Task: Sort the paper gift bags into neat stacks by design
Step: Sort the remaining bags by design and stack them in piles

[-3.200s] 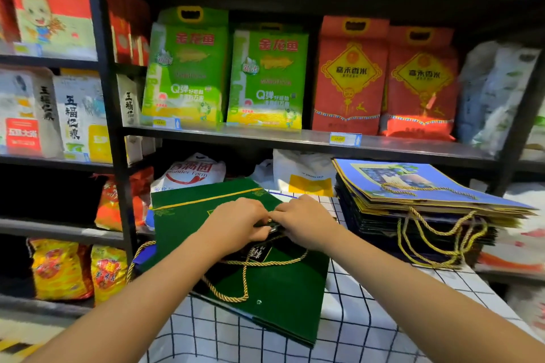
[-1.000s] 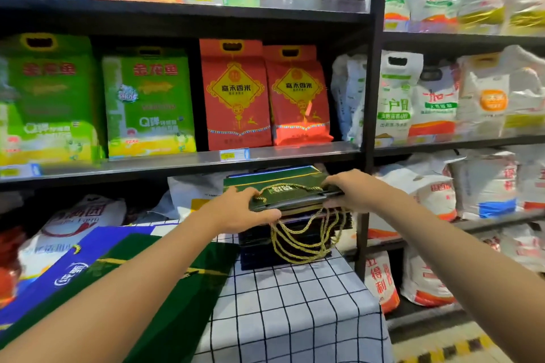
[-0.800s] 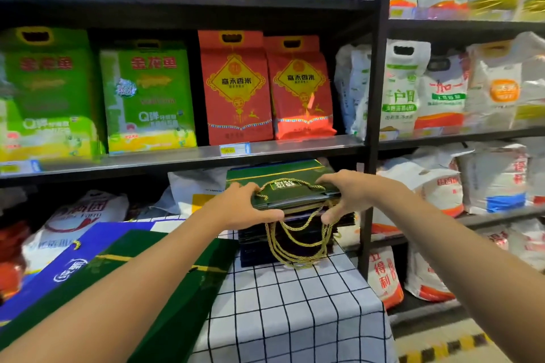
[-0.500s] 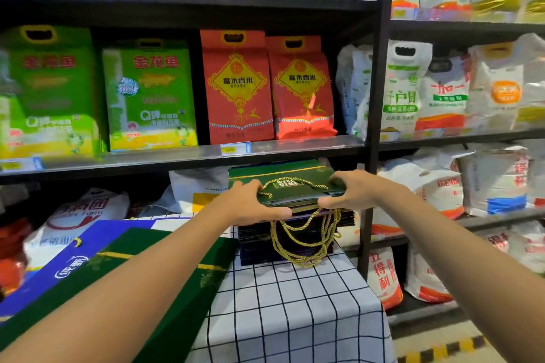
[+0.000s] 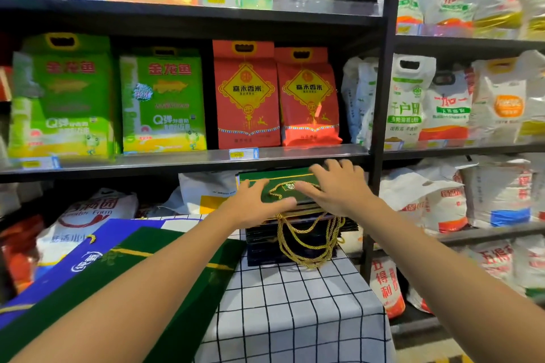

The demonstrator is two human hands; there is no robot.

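Pressing flat: left hand [image 5: 256, 206] and right hand [image 5: 339, 188], fingers straight and spread, rest on the green gift bag [image 5: 280, 186] | bag tops the dark stack [image 5: 295, 242] at the checkered worktop [image 5: 295, 303] far edge | hands cover the bag's logo; lower stack designs unreadable.

Dark metal shelves [image 5: 188, 160] stocked with green rice bags [image 5: 163, 100], red rice bags [image 5: 246, 94], white sacks [image 5: 408, 100]; checked cloth [image 5: 298, 309] over bench.

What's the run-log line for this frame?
hands: left, right flat, pressing | object: green bag atop stack | surface: checked cloth
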